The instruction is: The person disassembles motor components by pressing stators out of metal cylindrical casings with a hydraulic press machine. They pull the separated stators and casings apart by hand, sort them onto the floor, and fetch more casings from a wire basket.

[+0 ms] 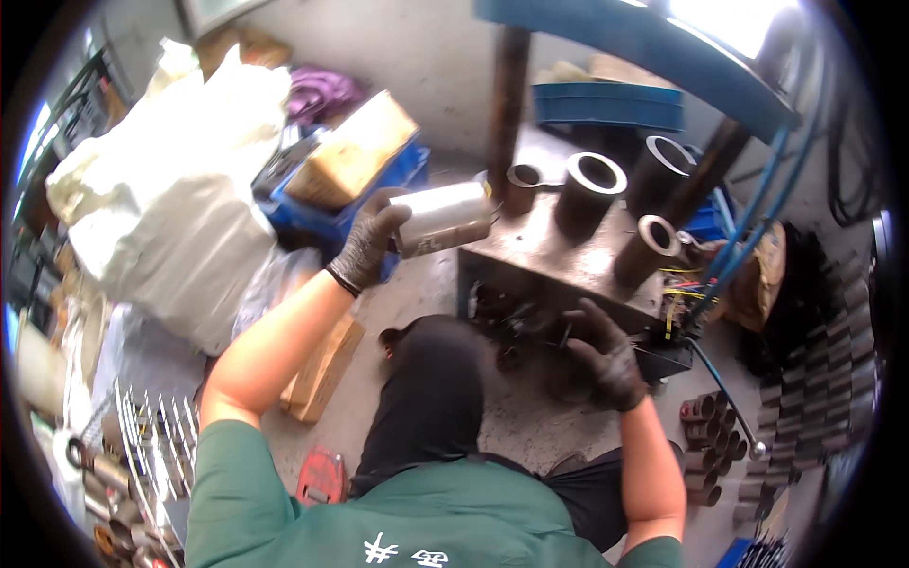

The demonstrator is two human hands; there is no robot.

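Note:
My left hand (369,242), in a dark knitted glove, grips one end of a shiny metal cylinder (443,220). The cylinder lies nearly level in the air, left of a metal-topped work stand (530,248). My right hand (608,358), gloved too, is in front of the stand's dark open side; its fingers look apart and I see nothing in them, though they are slightly blurred. Upright on the stand are several dark tubes with bright rims, among them a wide tube (585,204) and a narrower tube (646,251).
A blue press frame (653,52) with dark posts rises over the stand, and blue hoses (772,204) hang at its right. Large white sacks (175,204) and a carton (355,151) in a blue crate fill the left. Stacked short tubes (710,440) stand at lower right.

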